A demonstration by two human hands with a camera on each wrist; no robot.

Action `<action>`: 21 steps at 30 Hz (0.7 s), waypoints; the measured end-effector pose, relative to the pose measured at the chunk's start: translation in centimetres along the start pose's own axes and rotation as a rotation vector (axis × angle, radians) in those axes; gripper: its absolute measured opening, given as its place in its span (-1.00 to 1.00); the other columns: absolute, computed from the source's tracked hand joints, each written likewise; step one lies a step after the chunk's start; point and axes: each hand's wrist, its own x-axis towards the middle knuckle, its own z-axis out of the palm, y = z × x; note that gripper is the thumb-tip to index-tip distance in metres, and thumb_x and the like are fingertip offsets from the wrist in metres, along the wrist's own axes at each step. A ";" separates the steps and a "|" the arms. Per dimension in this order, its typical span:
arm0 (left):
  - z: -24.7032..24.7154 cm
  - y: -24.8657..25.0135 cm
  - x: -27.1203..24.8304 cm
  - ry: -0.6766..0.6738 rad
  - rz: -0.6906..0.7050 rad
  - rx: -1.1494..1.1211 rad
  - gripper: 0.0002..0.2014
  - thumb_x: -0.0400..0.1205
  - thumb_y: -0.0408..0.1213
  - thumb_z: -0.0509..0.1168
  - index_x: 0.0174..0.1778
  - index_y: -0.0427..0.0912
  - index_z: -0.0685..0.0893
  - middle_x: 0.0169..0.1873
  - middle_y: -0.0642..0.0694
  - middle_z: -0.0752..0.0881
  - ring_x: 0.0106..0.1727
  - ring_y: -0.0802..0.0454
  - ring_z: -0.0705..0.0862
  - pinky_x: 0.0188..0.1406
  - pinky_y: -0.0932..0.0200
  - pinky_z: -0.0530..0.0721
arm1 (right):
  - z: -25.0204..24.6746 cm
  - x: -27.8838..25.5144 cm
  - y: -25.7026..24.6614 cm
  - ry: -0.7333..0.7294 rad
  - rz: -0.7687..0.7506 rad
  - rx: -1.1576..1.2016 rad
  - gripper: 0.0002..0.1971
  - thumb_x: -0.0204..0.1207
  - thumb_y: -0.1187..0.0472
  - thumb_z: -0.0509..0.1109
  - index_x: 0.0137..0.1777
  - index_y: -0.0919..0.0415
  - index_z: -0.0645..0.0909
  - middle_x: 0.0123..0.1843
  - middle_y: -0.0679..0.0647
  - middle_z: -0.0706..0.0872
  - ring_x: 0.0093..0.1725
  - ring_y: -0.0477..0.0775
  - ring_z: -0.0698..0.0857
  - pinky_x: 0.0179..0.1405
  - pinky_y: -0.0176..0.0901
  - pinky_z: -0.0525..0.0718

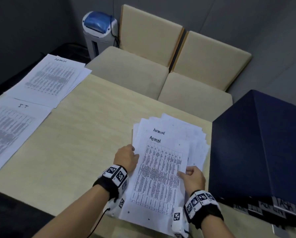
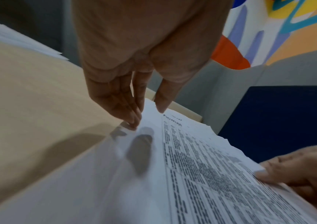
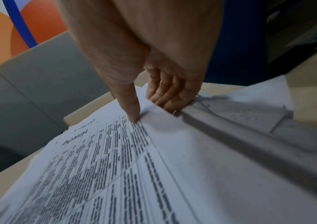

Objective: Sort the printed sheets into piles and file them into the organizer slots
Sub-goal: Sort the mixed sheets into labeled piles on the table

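Observation:
A loose stack of printed sheets (image 1: 193,134) lies on the table near the dark blue organizer (image 1: 257,148). Its top sheet (image 1: 159,174), hand-marked ADMIN, is raised between my hands. My right hand (image 1: 185,172) pinches its right edge, with the thumb on top (image 3: 134,118) and the fingers (image 3: 165,97) underneath. The straight fingers (image 2: 132,121) of my left hand (image 1: 132,150) touch the sheet's left edge, and the thumb sits just above the paper. An ADMIN pile (image 1: 51,78) lies at the far left, and an IT pile (image 1: 11,127) lies nearer on the left.
The beige table (image 1: 92,134) shows bare wood between the piles and the stack. Two beige chairs (image 1: 130,71) (image 1: 195,93) stand behind its far edge. A white and blue shredder (image 1: 99,31) sits on the floor beyond. The organizer stands close on the right.

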 end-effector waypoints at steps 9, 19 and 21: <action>-0.9 -0.9 -0.5 0.065 -0.091 0.037 -0.61 0.53 0.00 0.45 0.05 -0.19 0.53 -0.03 -0.10 0.61 -0.01 -0.13 0.63 -0.14 0.12 0.52 | -1.9 -1.9 2.2 -0.067 -0.035 0.416 -0.84 0.56 0.53 0.33 -0.20 0.32 0.60 -0.14 0.03 0.78 -0.07 -0.04 0.70 -0.07 -0.30 0.54; -4.4 0.1 -1.1 0.006 0.195 0.490 -0.51 0.70 0.16 0.15 -0.36 -0.16 0.60 -0.43 -0.08 0.60 -0.33 -0.13 0.64 -0.34 0.14 0.55 | -1.5 -3.1 1.3 -0.111 0.092 0.688 -0.83 0.49 0.58 0.35 -0.19 0.33 0.61 -0.26 0.22 0.72 -0.24 0.16 0.70 -0.30 -0.20 0.67; -5.5 0.3 -1.5 0.014 0.280 0.561 -0.45 0.72 0.21 0.04 -0.41 -0.12 0.54 -0.49 -0.03 0.54 -0.40 -0.08 0.58 -0.40 0.17 0.47 | -1.0 -3.3 1.0 -0.099 0.123 0.768 -0.86 0.48 0.56 0.35 -0.15 0.34 0.65 -0.19 0.32 0.75 -0.17 0.25 0.73 -0.20 -0.06 0.70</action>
